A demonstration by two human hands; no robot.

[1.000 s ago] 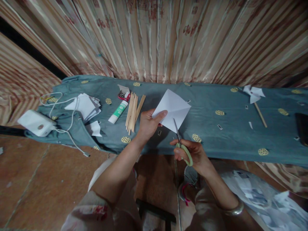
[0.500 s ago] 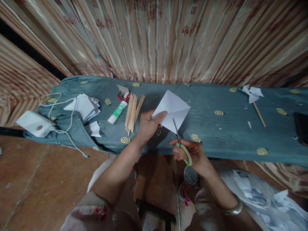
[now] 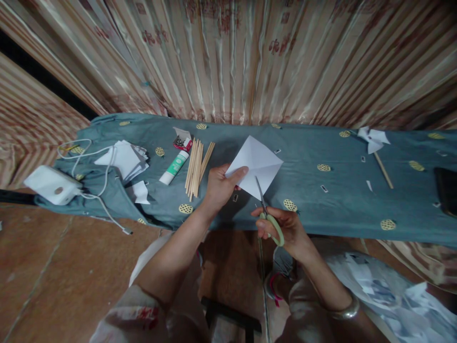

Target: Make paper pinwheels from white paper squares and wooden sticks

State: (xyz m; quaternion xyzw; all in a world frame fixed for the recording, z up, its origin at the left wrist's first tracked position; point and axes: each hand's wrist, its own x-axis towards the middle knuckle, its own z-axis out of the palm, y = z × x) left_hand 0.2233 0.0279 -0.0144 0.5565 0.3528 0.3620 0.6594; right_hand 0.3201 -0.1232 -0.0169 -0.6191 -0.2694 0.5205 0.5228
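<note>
A creased square of white paper (image 3: 255,157) is pinched at its left corner by my left hand (image 3: 220,186), thumb on top. My right hand (image 3: 283,228) grips a pair of scissors (image 3: 273,228) with pale green handles. Their blades lie at the paper's near corner and point toward its centre. Left of my hands is a bunch of wooden sticks (image 3: 194,169), beside a green and white glue tube (image 3: 174,167) and a small open box of metal pins (image 3: 183,140). On the right lies a paper pinwheel (image 3: 373,139) on a stick.
A blue-green cloth (image 3: 303,186) covers the long table. At its left are a stack of white paper (image 3: 124,159), a paper scrap (image 3: 140,192) and a white power bank (image 3: 53,185) with cables. A dark phone-like object (image 3: 446,190) lies far right. A bag of paper scraps (image 3: 389,290) sits below.
Almost nothing differs. The scissor blades have shifted very slightly against the paper, and the view has moved a touch.
</note>
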